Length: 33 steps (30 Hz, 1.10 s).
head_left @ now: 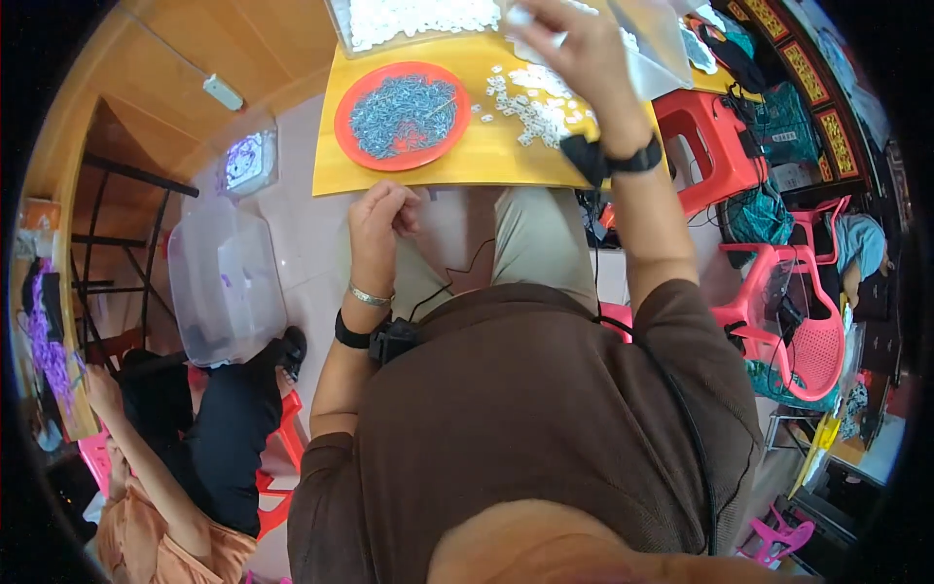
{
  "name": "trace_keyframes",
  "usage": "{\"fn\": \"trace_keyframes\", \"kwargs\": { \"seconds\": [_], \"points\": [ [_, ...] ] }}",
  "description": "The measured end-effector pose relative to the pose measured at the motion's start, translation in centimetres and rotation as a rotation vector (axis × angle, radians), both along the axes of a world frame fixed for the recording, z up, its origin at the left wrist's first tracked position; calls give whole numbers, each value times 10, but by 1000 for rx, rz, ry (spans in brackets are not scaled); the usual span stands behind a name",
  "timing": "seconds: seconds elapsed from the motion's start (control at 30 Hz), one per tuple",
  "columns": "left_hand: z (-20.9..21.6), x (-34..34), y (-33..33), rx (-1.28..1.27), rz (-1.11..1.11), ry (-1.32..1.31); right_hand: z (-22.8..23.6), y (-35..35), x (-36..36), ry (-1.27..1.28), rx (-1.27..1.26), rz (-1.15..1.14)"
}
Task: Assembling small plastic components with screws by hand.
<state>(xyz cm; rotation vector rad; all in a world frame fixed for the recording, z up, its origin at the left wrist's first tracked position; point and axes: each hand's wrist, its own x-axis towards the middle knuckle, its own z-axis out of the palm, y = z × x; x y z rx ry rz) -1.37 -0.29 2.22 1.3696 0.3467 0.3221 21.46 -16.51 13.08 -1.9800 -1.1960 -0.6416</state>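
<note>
My right hand [574,49] reaches across the yellow tabletop [467,165], fingers bent together at a small white plastic piece [521,16] by their tips. Loose white plastic pieces [540,119] lie scattered under that forearm. Just off the table's front edge, my left hand [382,208] is closed with curled fingers; whatever it may hold is hidden. Nearest to it is a round red plate [460,125] full of thin grey metal screws or nails [399,109].
Beyond the plate is a clear bin [342,29] of white pieces; another clear bin [671,49] stands right. A red stool [720,146] and pink chair [817,341] are at right. At left are a clear tub [229,282] and another seated person [185,487].
</note>
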Motion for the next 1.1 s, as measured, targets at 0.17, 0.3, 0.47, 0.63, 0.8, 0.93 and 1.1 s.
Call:
{"fn": "trace_keyframes", "kwargs": {
  "seconds": [0.17, 0.3, 0.47, 0.63, 0.8, 0.93, 1.1],
  "points": [
    [3, 2, -2, -42, 18, -16, 39, -5, 65, 43, -2, -360],
    [-2, 2, 3, -43, 41, 8, 15, -1, 65, -372, 128, -194],
    [-5, -2, 9, -48, 51, 26, -71, 26, 76, 16, -520, -78],
    [-5, 0, 9, -31, 35, 23, -121, 43, 103, -70, -940, -226],
    [-5, -5, 16, -11, 27, 59, -130, 51, 104, -112, -809, -201],
    [-7, -3, 15, -24, 29, 55, -133, 48, 113, -145, -834, -172],
    [-5, -4, 15, -44, 5, 56, -126, 54, 116, 93, -736, -158]
  ]
}}
